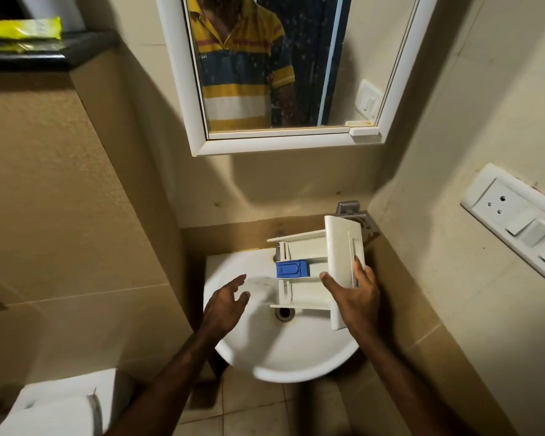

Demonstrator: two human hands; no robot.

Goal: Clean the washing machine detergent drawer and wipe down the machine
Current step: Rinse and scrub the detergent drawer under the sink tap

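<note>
My right hand [356, 294] grips the white plastic detergent drawer [318, 269] over the white ceramic sink [233, 350]; my left hand [225, 303] hovers, fingers spread.

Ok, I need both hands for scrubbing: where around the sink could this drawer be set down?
Bare basin lies left of and in front of the drawer, past the drain. The ledge right of the sink looks bare but narrow. The back right corner is crowded by the soap holder.
</note>
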